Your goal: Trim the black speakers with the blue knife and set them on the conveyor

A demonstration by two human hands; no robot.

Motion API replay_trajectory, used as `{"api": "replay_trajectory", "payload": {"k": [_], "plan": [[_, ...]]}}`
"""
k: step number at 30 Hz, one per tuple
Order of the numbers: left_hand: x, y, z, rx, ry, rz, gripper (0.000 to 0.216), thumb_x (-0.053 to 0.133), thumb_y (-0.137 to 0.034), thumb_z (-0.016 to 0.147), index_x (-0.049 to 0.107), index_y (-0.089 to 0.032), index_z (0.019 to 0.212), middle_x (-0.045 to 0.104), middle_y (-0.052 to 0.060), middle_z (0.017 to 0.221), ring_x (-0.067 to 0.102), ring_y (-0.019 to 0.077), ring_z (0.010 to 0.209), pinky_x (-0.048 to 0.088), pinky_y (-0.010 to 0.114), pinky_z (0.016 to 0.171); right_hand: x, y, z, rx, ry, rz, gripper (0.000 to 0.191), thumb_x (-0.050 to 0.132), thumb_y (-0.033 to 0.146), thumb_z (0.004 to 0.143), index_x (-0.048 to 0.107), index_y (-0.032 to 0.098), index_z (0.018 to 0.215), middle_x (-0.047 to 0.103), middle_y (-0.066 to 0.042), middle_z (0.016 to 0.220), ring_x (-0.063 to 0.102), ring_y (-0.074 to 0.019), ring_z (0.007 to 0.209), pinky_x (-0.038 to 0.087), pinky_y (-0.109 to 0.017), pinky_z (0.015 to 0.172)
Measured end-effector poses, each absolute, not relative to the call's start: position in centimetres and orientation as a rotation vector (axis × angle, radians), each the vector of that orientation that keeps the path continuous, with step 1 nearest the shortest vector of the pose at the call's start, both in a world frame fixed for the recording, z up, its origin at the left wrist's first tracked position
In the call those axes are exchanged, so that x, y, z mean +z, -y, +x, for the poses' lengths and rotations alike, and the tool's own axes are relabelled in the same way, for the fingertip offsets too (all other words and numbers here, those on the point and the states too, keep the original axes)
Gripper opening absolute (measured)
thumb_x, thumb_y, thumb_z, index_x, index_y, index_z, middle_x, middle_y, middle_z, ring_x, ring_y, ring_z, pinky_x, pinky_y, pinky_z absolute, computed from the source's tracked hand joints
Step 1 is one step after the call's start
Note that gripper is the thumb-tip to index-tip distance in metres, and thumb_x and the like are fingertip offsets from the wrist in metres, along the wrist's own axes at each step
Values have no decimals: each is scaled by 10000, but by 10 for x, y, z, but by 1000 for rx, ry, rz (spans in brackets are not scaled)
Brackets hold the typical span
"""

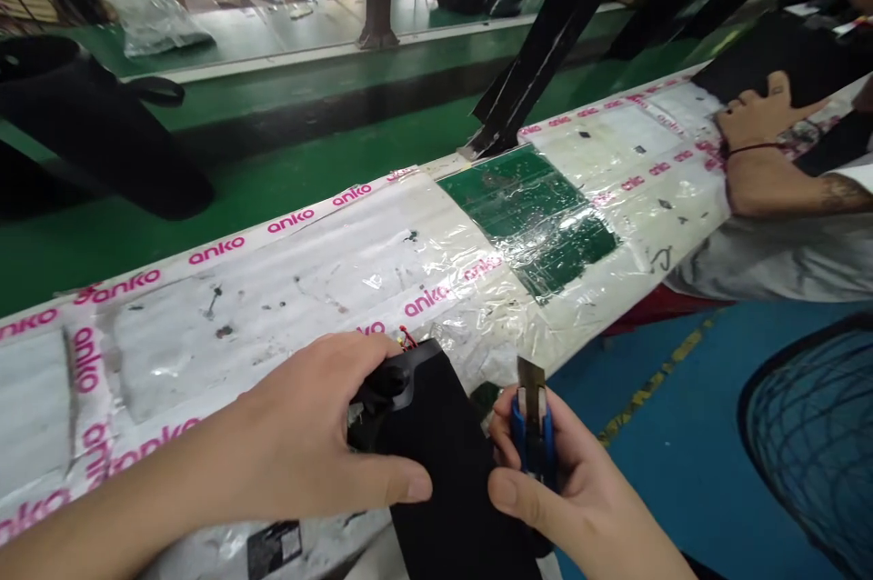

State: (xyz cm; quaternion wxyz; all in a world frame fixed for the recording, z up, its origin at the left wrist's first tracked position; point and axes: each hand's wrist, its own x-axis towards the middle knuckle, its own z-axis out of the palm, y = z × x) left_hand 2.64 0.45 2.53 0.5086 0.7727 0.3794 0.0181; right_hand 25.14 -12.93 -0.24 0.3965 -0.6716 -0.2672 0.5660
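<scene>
A flat black casing (446,462) lies at the near edge of the bench, with red wires (407,339) showing at its far end. Across that end my left hand (320,435) is closed, thumb on the upper face; the fingers are partly hidden behind the casing and a black piece beside it. My right hand (566,471) is wrapped round a blue utility knife (536,425), its wide metal blade bare and pointing up and away. The right thumb rests near the casing's right side; whether it presses on it I cannot tell.
The bench (327,280) is covered in white wrap with pink-lettered tape and a green patch (532,216). Black tubes (95,125) hang at left over a green conveyor (306,116). A co-worker's hand (757,112) is at the right. A mesh-backed chair (811,435) stands lower right.
</scene>
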Motion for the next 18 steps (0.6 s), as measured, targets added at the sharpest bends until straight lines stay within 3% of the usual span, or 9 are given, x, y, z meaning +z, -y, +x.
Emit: {"api": "replay_trajectory", "payload": {"k": [7, 11, 14, 18], "plan": [[14, -5, 28, 121, -893, 1820, 622, 881, -506, 716, 645, -303, 1255, 707, 51, 1196, 708, 294, 1013, 606, 374, 785, -16, 131, 264, 1391, 610, -1650, 509, 864, 634, 739, 638, 279, 1024, 541, 20, 824, 493, -185, 737, 451, -306, 659], [2, 2, 40, 221, -952, 1806, 647, 810, -641, 774, 628, -247, 1254, 667, 98, 1183, 655, 323, 1038, 589, 449, 830, -22, 134, 276, 1316, 544, -1677, 455, 880, 545, 771, 626, 293, 1052, 574, 25, 857, 540, -174, 763, 471, -284, 685], [-3, 10, 48, 267, -941, 1816, 578, 746, -657, 832, 629, -210, 1180, 625, 107, 1132, 618, 330, 1045, 575, 502, 872, -24, 136, 276, 1294, 495, -1692, 459, 878, 547, 768, 634, 284, 1055, 601, 21, 859, 529, -152, 691, 461, -267, 612], [5, 18, 47, 250, -984, 1817, 592, 688, -682, 859, 625, -204, 1201, 601, 141, 1225, 592, 360, 1134, 544, 594, 976, -25, 140, 274, 1295, 485, -1658, 418, 856, 569, 767, 685, 295, 1033, 633, 2, 841, 556, -163, 626, 515, -310, 583]]}}
